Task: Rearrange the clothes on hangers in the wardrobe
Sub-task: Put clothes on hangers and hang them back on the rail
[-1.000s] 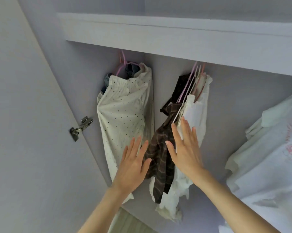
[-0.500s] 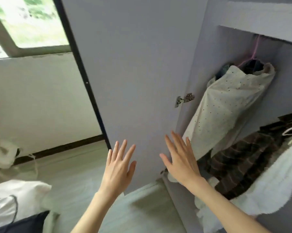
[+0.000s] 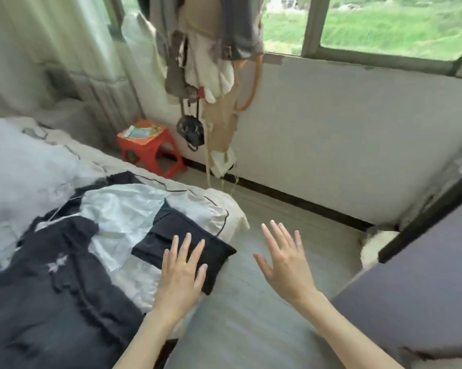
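Black and white clothes [image 3: 112, 222] lie in a soft heap on the bed [image 3: 224, 206], near and left. They look light and floppy, so they will sag; best to grab a thick bunch. Left hand [image 3: 182, 272] hovers over them, fingers straight. Right hand [image 3: 285, 262] is spread over the floor [image 3: 251, 328], holding nothing.
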Demonstrator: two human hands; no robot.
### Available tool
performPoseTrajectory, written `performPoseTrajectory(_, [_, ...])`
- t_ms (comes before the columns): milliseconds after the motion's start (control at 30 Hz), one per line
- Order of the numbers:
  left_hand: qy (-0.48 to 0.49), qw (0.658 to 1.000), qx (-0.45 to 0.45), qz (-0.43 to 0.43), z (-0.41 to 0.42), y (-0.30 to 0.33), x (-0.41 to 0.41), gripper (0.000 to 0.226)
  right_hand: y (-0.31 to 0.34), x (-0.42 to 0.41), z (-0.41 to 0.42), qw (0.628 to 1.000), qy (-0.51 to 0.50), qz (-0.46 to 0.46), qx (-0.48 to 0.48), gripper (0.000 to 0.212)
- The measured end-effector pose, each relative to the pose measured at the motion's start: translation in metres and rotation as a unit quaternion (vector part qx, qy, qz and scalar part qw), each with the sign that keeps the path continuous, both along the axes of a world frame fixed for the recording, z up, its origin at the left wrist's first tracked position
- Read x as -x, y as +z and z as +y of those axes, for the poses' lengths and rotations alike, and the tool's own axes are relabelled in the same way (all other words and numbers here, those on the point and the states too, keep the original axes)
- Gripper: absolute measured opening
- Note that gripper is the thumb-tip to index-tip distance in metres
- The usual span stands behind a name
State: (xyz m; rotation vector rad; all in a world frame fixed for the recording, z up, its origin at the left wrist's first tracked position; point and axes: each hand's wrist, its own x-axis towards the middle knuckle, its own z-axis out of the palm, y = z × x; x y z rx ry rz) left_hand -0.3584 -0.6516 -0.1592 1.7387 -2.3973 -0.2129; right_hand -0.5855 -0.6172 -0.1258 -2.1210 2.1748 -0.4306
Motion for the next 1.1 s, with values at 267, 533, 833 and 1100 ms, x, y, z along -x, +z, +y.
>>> performPoseTrajectory(267, [0.225,0.974,-0.015,0.024,0.035,-0.004,-0.15,0.069,-0.015,-0.164,-0.078,0.976,0.215,0.009,-0.031,0.063])
performPoseTrajectory(533, [0.445,0.893,-0.056,0.04,0.071,-0.005,-0.238,0.064,-0.012,-0.306,-0.129,0.9,0.431,0.013,-0.065,0.076])
performPoseTrajectory(833, [0.586,0.805,-0.053,0.075,0.108,-0.015,-0.29,0.079,-0.024,-0.424,-0.142,0.802,0.59,0.009,-0.088,0.09])
performPoseTrajectory(1100, [0.634,0.758,-0.103,0.113,0.146,-0.045,-0.35,0.091,-0.053,-0.515,-0.116,0.77,0.627,0.025,-0.117,0.082])
